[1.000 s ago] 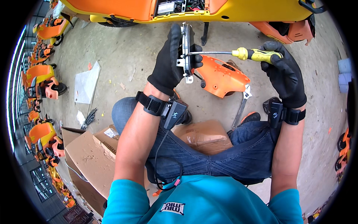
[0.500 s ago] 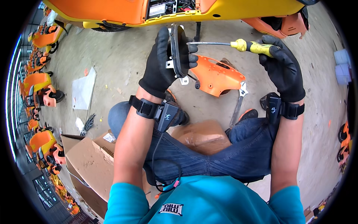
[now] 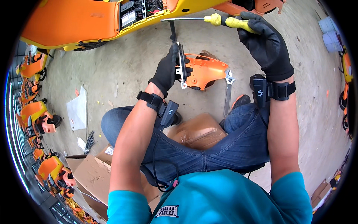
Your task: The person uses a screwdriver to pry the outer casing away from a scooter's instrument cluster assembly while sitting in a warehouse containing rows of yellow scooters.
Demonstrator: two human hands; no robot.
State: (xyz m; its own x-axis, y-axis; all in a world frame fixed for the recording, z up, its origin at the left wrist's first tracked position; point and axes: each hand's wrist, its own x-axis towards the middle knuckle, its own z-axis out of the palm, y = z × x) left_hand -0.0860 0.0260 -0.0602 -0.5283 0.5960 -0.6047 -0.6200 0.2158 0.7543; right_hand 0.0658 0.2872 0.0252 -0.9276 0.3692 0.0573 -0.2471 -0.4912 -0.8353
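My left hand (image 3: 164, 72), in a black glove, is closed around a flat black part (image 3: 182, 61) with a rounded rim and metal mounting tabs. I see it nearly edge-on, so its face is hidden. Raised at the upper right, my gloved right hand (image 3: 269, 48) grips a screwdriver (image 3: 227, 21) by its yellow and black handle. The long shaft points left, its tip appearing by the yellow lower edge of a scooter (image 3: 71, 24), apart from the black part. Whether the tip touches the scooter I cannot tell.
An orange body cover (image 3: 205, 72) lies on the concrete floor beyond my knees, an adjustable wrench (image 3: 228, 89) beside it. A taped brown parcel (image 3: 197, 130) sits between my legs. An opened cardboard box (image 3: 91, 173) stands at my left. More scooters line the left side.
The right hand and screwdriver have moved up and left, the tip leaving the black part. My left hand has dropped lower, with the part turned more edge-on. The view has shifted, showing more scooter.
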